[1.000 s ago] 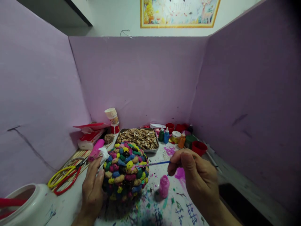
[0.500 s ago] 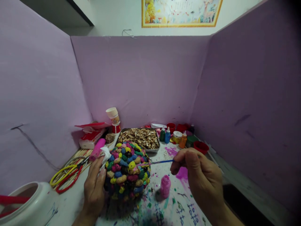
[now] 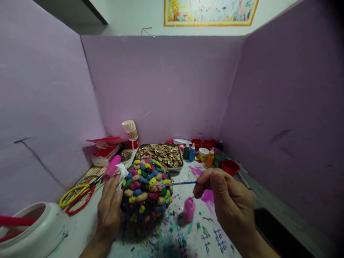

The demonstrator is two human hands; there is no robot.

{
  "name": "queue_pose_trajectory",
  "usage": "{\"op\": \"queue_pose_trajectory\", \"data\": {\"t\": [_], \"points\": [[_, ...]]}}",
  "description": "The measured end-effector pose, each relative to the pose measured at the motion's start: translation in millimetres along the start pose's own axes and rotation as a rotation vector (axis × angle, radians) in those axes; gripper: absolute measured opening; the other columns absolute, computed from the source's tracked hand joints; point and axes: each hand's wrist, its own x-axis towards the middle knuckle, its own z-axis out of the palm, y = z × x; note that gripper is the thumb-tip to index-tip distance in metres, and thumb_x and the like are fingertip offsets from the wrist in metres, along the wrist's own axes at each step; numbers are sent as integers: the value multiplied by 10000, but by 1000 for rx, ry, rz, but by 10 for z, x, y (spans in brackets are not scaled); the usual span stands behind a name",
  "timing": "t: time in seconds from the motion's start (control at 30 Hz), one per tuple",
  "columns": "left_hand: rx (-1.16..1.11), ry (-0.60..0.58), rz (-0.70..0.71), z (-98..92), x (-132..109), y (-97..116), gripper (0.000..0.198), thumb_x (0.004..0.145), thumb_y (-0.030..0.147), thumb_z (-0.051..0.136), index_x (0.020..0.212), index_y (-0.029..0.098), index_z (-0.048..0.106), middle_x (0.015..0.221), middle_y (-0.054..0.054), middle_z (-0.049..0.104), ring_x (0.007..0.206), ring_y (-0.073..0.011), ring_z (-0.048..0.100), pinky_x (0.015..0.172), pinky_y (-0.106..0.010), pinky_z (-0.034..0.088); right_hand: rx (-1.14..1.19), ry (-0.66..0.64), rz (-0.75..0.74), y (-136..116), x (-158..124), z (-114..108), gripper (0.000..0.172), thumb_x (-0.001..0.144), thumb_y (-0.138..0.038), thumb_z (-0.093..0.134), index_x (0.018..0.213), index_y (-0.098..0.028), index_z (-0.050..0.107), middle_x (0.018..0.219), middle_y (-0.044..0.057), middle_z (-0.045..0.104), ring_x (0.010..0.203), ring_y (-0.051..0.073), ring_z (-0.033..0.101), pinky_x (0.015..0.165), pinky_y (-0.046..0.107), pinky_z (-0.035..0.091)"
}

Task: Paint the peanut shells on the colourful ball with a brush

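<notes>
A round ball covered in many painted shells [image 3: 146,191] stands on the paint-spattered table [image 3: 188,236]. My left hand [image 3: 109,211] rests against its left side, fingers stretched along it, with a scrap of white tissue [image 3: 120,172] at the fingertips. My right hand [image 3: 225,204] is closed in a pinch on a thin blue paintbrush [image 3: 182,183], whose tip touches the ball's right side. A small pink paint bottle [image 3: 189,209] stands between the ball and my right hand.
A metal tray of bare shells [image 3: 161,154] sits behind the ball, with paint bottles [image 3: 192,152] and red cups [image 3: 229,166] to its right. Yellow and red scissors [image 3: 77,191], a pink tube [image 3: 111,166] and a white jar [image 3: 32,229] lie at the left. Purple walls enclose three sides.
The view has shifted slightly, so everything sits a little higher. Both hands stay on the ball and brush, with the brush tip still at the ball's right side.
</notes>
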Motion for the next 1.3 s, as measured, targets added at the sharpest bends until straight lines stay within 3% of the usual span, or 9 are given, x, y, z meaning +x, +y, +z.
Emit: {"op": "queue_pose_trajectory", "data": {"t": [0.47, 0.7, 1.13, 1.3], "points": [[29, -18, 4, 9, 9, 87, 431, 931, 422, 448, 1266, 217, 627, 1374, -71, 605, 1299, -231, 519, 1128, -424, 371, -11, -42, -41, -63, -32, 13, 368, 1027, -319, 441, 737, -206, 637, 585, -24, 626, 516, 87, 608, 511, 180, 502], [47, -26, 3, 3, -10, 45, 438, 941, 405, 447, 1294, 201, 607, 1394, -76, 586, 1317, -228, 496, 1137, -407, 355, -46, 18, -51, -8, -27, -8, 363, 1032, -303, 439, 743, -212, 639, 608, -23, 633, 548, 89, 610, 538, 185, 505], [25, -30, 20, 3, -11, 65, 425, 934, 390, 461, 1301, 229, 603, 1402, -70, 577, 1312, -234, 499, 1109, -411, 392, -45, -24, -64, -43, -71, 32, 343, 1037, -300, 428, 777, -226, 639, 613, -28, 638, 542, 89, 613, 539, 184, 502], [30, -19, -4, 2, -5, 104, 409, 929, 403, 463, 1268, 231, 615, 1388, -75, 582, 1298, -237, 511, 1094, -411, 408, -88, 23, -62, -15, -61, 11, 373, 1030, -329, 441, 736, -223, 644, 615, -12, 644, 560, 112, 616, 541, 218, 501]]}}
